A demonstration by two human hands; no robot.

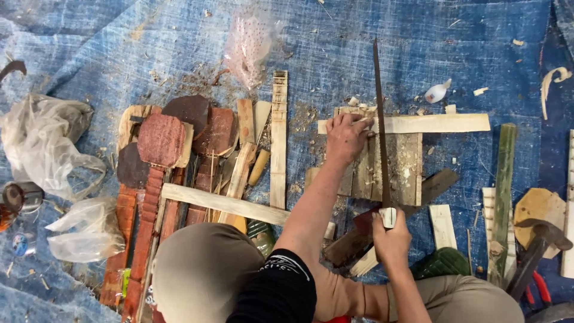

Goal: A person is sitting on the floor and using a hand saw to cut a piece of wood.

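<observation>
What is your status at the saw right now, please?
Right hand grips handsaw handle. Left hand presses pale wood strip onto plank block. Blade stands across strip; sawdust around.

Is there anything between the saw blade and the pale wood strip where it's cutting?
Nothing visible does. The saw blade lies straight across the pale strip, right beside the left hand pressing the strip down. The right hand grips the handle.

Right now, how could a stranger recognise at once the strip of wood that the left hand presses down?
Start at the blue tarpaulin and find the block of grey planks right of centre. Across its far edge lies the pale strip, with the left hand on its left end beside the saw blade. It is lighter than the planks and lies crosswise.
</observation>
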